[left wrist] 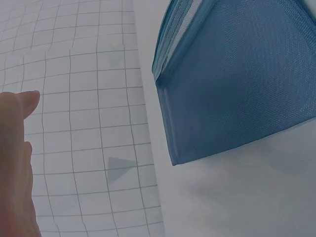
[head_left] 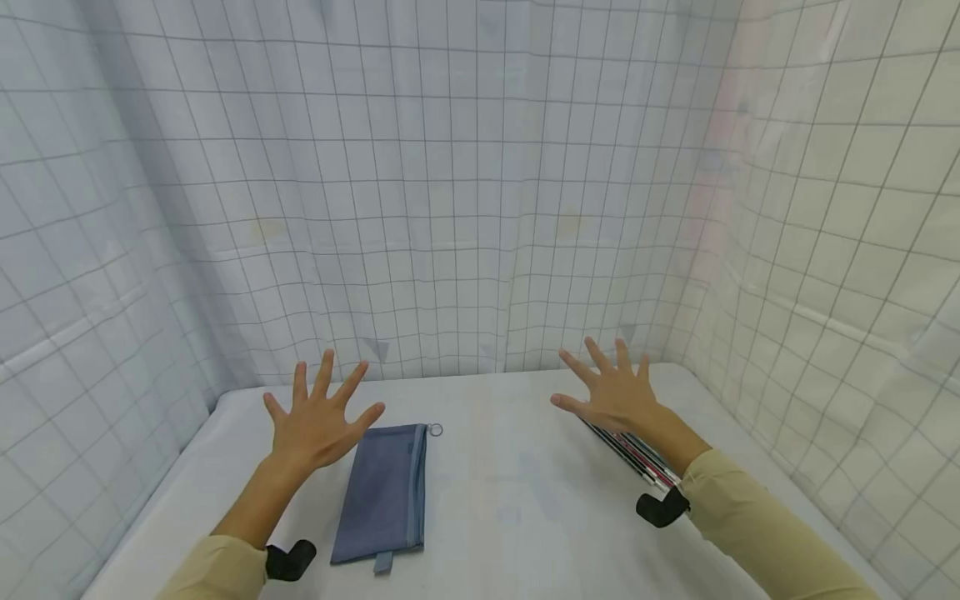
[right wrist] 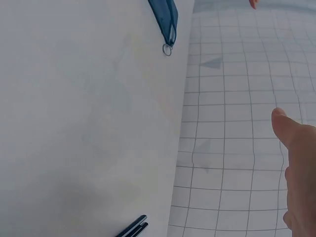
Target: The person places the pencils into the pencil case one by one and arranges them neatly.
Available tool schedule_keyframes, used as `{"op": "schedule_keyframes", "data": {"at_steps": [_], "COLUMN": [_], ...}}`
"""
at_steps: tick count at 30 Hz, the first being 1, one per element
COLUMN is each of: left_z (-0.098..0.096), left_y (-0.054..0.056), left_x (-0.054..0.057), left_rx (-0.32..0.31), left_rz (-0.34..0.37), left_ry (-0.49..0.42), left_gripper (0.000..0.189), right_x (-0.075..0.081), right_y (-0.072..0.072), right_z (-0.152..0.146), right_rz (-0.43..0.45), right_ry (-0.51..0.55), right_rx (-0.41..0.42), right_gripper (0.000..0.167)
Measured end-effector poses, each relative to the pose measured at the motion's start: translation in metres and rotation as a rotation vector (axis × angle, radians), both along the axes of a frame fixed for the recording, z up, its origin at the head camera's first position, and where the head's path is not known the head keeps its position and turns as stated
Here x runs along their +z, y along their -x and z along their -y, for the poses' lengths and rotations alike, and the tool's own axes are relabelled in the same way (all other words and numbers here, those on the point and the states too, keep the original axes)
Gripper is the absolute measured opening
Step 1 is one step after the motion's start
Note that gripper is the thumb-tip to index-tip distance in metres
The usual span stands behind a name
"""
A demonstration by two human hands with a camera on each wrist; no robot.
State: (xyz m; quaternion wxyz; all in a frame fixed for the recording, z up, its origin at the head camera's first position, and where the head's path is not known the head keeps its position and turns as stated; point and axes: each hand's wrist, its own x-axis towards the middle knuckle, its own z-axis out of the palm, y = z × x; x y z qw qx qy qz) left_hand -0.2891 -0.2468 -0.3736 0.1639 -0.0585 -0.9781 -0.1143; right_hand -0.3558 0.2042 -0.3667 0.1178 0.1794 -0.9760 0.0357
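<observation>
My left hand is raised with its fingers spread, holding nothing, above and left of a blue zip pouch. The pouch lies flat on the white table, with a zip along its right side, a metal ring at the top right and a small tab at the bottom. In the left wrist view the pouch shows its mesh-like fabric. My right hand, also spread and holding nothing, hovers over a bundle of slim pens or pencils; hand and forearm partly hide them. Two dark tips show in the right wrist view.
The white table has a far edge that meets a hanging white grid-patterned curtain. More of this cloth closes in the left and right sides. A black wrist mount sits at each sleeve.
</observation>
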Motion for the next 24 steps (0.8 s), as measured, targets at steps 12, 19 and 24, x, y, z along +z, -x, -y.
{"op": "schedule_keyframes", "data": {"at_steps": [12, 19, 24], "left_z": [-0.014, -0.036, -0.043], "left_y": [0.0, -0.006, -0.008], "left_x": [-0.021, -0.052, -0.071], "left_rx": [-0.043, -0.013, 0.027], "left_rz": [-0.015, 0.183, 0.27], "left_ry": [-0.109, -0.268, -0.29], "left_gripper": [0.088, 0.101, 0.111], "right_x": [-0.014, -0.029, -0.043], "right_y": [-0.004, -0.007, -0.005], "right_z": [0.0, -0.006, -0.012], "right_rz": [-0.017, 0.018, 0.02], "right_ry": [0.033, 0.159, 0.2], "right_rx": [0.154, 0.173, 0.177], "right_gripper": [0.083, 0.074, 0.069]}}
